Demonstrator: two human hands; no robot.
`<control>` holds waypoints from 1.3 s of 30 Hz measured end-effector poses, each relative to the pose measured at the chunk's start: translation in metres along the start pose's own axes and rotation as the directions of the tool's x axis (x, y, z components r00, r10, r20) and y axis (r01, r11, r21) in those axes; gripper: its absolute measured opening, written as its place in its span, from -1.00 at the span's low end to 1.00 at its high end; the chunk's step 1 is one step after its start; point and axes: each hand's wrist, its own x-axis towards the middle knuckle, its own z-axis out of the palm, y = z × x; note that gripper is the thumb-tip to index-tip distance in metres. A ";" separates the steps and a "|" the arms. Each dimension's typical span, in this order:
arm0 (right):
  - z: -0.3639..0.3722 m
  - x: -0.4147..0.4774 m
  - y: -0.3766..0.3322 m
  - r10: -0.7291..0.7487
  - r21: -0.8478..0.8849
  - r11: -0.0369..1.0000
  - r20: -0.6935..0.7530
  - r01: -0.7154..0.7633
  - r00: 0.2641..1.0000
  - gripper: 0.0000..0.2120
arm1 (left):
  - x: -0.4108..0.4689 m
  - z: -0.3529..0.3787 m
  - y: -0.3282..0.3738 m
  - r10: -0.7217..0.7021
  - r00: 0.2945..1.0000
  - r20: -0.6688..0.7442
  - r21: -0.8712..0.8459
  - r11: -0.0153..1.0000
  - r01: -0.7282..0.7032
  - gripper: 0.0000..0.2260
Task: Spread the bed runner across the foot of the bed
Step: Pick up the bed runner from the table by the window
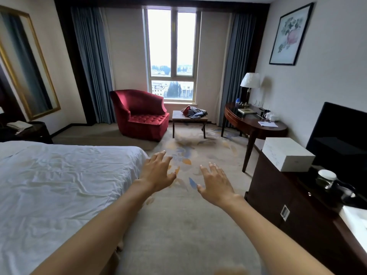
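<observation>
The left hand (156, 172) and right hand (215, 182) hover empty, fingers spread, over the carpet (178, 231) beside the bed (59, 185). Far ahead, a crumpled red-and-grey cloth, seemingly the bed runner (194, 112), lies on the small bench (177, 116) under the window (170, 46).

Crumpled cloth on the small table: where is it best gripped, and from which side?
Probably by the raised folds on top of the cloth, pinched from above, since it lies bunched with no flat edge showing. Come from the near side of the table: the armchair crowds its left and the window stands behind.
</observation>
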 end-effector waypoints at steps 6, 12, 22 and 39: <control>0.017 0.099 0.050 0.032 -0.003 0.999 0.001 -0.032 0.999 -0.31 | 0.106 0.046 -0.010 0.027 1.000 0.002 0.007 1.000 -0.027 -0.43; 0.043 0.216 0.114 0.018 -0.026 1.000 -0.013 -0.018 1.000 -0.31 | 0.228 0.102 -0.011 0.029 1.000 0.003 0.009 1.000 -0.029 -0.43; 0.068 0.404 0.195 -0.006 -0.003 1.000 0.022 0.007 1.000 -0.31 | 0.412 0.166 -0.029 -0.021 1.000 0.000 0.043 0.999 0.021 -0.43; 0.122 0.734 0.317 0.014 -0.021 1.000 0.029 -0.013 0.999 -0.32 | 0.746 0.297 -0.087 0.011 1.000 0.007 0.028 1.000 -0.012 -0.44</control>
